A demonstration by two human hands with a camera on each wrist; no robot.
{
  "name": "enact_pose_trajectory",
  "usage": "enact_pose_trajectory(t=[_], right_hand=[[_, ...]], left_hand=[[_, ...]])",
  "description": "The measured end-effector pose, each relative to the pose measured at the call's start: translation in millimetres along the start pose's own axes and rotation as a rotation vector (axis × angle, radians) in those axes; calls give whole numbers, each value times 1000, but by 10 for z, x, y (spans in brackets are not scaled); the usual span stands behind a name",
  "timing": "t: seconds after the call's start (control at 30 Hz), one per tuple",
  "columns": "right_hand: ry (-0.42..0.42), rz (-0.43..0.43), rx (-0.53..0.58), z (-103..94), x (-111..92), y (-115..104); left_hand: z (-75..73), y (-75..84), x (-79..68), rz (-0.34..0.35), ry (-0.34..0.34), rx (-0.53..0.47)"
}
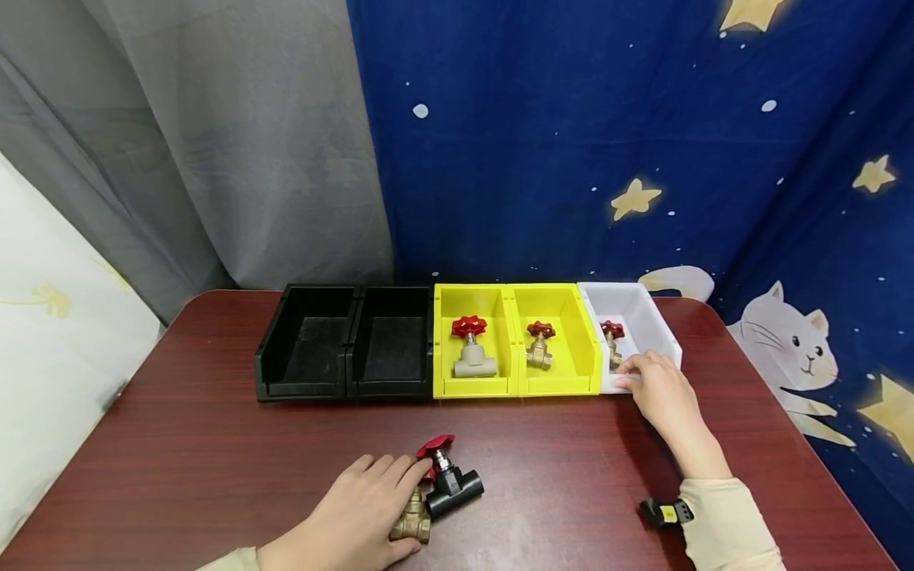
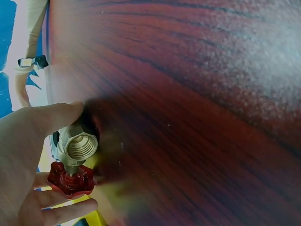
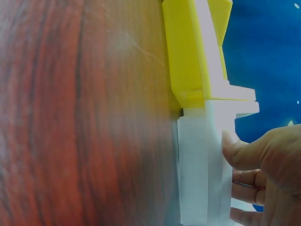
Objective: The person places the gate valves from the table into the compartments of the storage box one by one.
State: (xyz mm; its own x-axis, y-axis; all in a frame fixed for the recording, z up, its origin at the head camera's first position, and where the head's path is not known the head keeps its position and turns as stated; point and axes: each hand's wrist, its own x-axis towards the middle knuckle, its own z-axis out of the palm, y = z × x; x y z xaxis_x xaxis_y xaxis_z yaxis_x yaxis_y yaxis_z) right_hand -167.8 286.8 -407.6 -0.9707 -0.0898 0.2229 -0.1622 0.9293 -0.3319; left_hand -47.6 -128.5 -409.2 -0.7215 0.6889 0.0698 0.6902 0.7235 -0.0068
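My left hand [image 1: 364,507] grips a brass gate valve [image 1: 412,519] low over the table, thumb on one side and fingers across the other. Its red handwheel [image 2: 71,180] and threaded opening show in the left wrist view. Close beside the fingers lies a black pipe valve [image 1: 455,485] with a red handwheel. My right hand [image 1: 658,388] reaches over the front lip of the white bin [image 1: 660,337], fingers inside and loosely extended. A small brass valve [image 1: 612,341] with a red handwheel lies in that bin at the fingertips, its lower end partly hidden.
Left of the white bin are two yellow bins [image 1: 559,386], one holding a grey valve [image 1: 474,361], the other a small brass valve [image 1: 539,353]. Two black bins [image 1: 303,388] continue the row. Curtains [image 1: 500,159] hang behind the reddish-brown table [image 1: 214,460].
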Motion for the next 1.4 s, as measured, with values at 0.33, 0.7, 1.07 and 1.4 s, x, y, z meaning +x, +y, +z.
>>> enact_pose_trajectory(t=[0.33, 0.7, 1.07, 1.4], right_hand=[[2, 0, 4, 10, -1, 7], [-11, 13, 2, -6, -8, -2], [-12, 16, -4, 1, -4, -7], [-10, 18, -5, 6, -4, -1]], left_hand=[[10, -5, 30, -3, -62, -30], [42, -21, 43, 14, -28, -29], [73, -53, 40, 36, 6, -59], [65, -42, 30, 57, 55, -30]])
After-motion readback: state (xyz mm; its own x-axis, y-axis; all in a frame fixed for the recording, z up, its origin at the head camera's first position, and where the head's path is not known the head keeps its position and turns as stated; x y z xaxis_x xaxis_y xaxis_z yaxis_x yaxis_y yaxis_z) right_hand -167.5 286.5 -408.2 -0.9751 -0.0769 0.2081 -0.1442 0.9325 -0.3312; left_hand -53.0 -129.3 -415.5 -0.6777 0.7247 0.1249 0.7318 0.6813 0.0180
